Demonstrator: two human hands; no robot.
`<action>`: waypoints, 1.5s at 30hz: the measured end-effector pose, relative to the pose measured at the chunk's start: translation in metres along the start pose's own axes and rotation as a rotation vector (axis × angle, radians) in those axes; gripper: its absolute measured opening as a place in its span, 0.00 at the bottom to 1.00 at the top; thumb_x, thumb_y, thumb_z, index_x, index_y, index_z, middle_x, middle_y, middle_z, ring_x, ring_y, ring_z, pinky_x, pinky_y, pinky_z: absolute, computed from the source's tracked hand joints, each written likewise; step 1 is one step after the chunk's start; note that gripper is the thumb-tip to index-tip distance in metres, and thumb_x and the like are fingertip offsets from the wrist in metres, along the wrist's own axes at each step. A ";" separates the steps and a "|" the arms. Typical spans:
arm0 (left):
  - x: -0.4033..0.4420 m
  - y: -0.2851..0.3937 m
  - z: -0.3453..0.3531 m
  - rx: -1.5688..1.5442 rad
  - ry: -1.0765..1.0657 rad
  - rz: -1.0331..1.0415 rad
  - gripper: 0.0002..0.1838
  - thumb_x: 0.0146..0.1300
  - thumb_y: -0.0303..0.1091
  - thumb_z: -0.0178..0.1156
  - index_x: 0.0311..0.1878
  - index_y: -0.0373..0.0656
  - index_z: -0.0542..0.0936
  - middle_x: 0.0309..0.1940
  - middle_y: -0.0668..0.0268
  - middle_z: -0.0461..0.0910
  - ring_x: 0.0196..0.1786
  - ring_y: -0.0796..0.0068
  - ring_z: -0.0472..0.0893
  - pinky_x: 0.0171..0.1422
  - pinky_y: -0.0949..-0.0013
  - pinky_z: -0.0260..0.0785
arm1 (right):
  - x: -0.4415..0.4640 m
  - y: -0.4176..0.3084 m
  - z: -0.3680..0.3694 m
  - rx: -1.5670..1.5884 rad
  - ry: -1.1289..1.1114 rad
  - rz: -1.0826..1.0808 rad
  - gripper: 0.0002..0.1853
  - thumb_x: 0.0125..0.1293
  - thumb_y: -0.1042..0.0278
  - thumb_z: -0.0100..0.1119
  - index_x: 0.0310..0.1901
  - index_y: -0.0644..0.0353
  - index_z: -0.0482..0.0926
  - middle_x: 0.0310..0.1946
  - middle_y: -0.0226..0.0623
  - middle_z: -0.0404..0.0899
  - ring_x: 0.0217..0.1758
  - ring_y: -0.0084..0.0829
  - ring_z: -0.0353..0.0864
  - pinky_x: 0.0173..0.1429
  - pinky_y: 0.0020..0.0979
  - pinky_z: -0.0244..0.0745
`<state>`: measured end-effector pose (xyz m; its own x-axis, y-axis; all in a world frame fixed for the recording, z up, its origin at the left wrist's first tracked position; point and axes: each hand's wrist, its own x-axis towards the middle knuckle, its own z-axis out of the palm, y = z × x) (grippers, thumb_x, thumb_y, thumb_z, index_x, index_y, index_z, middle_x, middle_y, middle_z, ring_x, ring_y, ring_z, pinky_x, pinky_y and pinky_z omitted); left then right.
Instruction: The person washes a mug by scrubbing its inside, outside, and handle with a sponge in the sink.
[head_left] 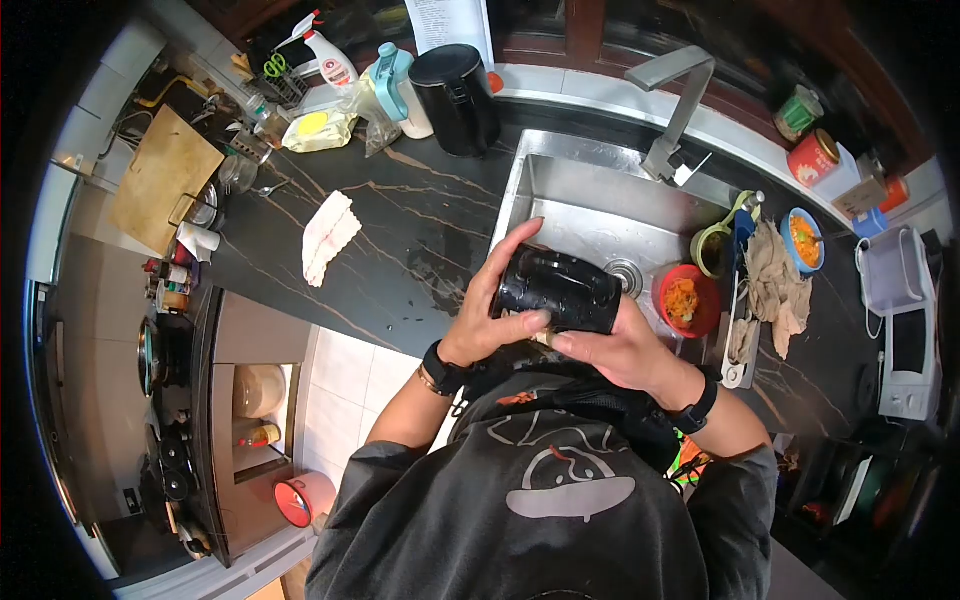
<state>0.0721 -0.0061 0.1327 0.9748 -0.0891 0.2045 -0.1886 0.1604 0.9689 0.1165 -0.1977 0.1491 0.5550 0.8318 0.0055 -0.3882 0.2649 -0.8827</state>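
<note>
A glossy black cup [560, 285], wet with drops, lies tilted sideways between my hands at the sink's near edge. My left hand [482, 312] grips its left end, thumb across the near side and fingers stretched along the far side. Around the right end of the cup, my right hand [632, 345] is closed, its thumb pointing toward the left thumb. Behind the cup is the steel sink [590, 185]. A red bowl [714, 305] with orange food scraps and a green container [712, 240] sit at the sink's right side.
An angled faucet [688, 100] rises behind the sink. To the right are crumpled brown cloths [775, 265] and a blue bowl [818, 256] of orange food. A white cloth [330, 235] lies on the left counter. A black kettle [455, 100] and pale blue jug [392, 88] stand behind.
</note>
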 end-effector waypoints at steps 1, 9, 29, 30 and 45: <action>0.000 -0.001 0.004 -0.053 0.050 0.027 0.46 0.51 0.42 0.68 0.71 0.37 0.58 0.61 0.56 0.68 0.62 0.66 0.69 0.68 0.66 0.58 | -0.001 0.000 0.000 0.000 -0.002 0.001 0.27 0.60 0.74 0.65 0.60 0.64 0.69 0.51 0.34 0.77 0.53 0.22 0.75 0.57 0.27 0.70; 0.001 -0.023 0.008 -0.537 0.058 -0.470 0.25 0.71 0.41 0.48 0.67 0.40 0.64 0.53 0.62 0.77 0.53 0.73 0.78 0.56 0.68 0.73 | -0.008 -0.002 -0.019 -1.407 -0.374 0.033 0.22 0.56 0.61 0.62 0.49 0.67 0.76 0.46 0.52 0.77 0.53 0.49 0.75 0.57 0.43 0.71; 0.006 -0.014 0.006 -0.667 0.099 -0.230 0.27 0.71 0.44 0.46 0.67 0.38 0.62 0.52 0.56 0.77 0.53 0.68 0.79 0.57 0.66 0.72 | 0.004 -0.010 0.004 -0.571 -0.237 -0.076 0.30 0.53 0.64 0.68 0.54 0.69 0.69 0.47 0.54 0.75 0.51 0.53 0.75 0.58 0.41 0.69; 0.007 -0.014 0.004 -0.614 0.109 -0.217 0.27 0.71 0.44 0.46 0.67 0.38 0.62 0.52 0.57 0.77 0.53 0.68 0.79 0.57 0.66 0.72 | 0.005 -0.010 0.005 -0.876 -0.206 -0.334 0.30 0.54 0.65 0.68 0.56 0.69 0.68 0.50 0.55 0.74 0.54 0.52 0.73 0.61 0.41 0.67; 0.003 -0.029 0.020 -0.538 0.217 -0.200 0.26 0.69 0.41 0.50 0.65 0.35 0.64 0.54 0.59 0.74 0.55 0.71 0.76 0.60 0.68 0.68 | 0.005 0.001 -0.011 -0.071 -0.040 -0.023 0.26 0.59 0.68 0.64 0.58 0.66 0.69 0.53 0.39 0.76 0.56 0.32 0.75 0.59 0.35 0.70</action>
<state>0.0783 -0.0308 0.1077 0.9978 0.0243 -0.0616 0.0318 0.6397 0.7679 0.1275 -0.1986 0.1432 0.5325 0.8453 0.0439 -0.3214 0.2500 -0.9133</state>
